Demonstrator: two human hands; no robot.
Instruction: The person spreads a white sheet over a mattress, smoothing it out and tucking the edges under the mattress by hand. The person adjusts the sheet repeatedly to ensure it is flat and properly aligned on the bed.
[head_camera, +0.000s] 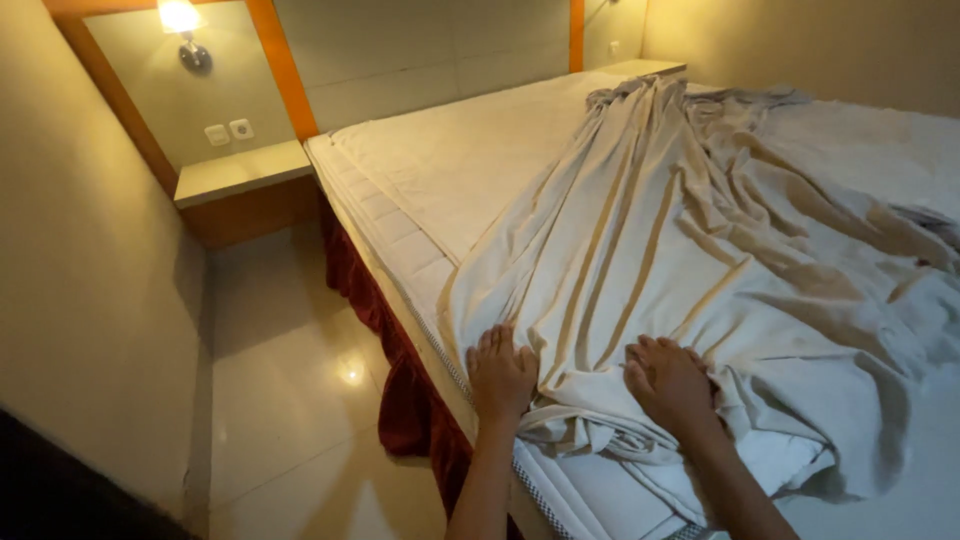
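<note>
A crumpled white sheet (700, 240) lies in long folds across the bare mattress (450, 160), stretching from the near corner toward the far headboard side. My left hand (500, 375) rests palm down on the sheet's near edge close to the mattress side, fingers together. My right hand (670, 385) presses on the bunched sheet a little to the right, fingers curled into the folds. Both hands touch the cloth; I cannot tell whether either one pinches it.
A dark red bed skirt (385, 330) hangs below the mattress. A glossy tiled floor (290, 400) runs along the left. A wooden bedside shelf (240, 175) with wall sockets and a lit wall lamp (185, 25) stands at the far left. A wall closes in on the left.
</note>
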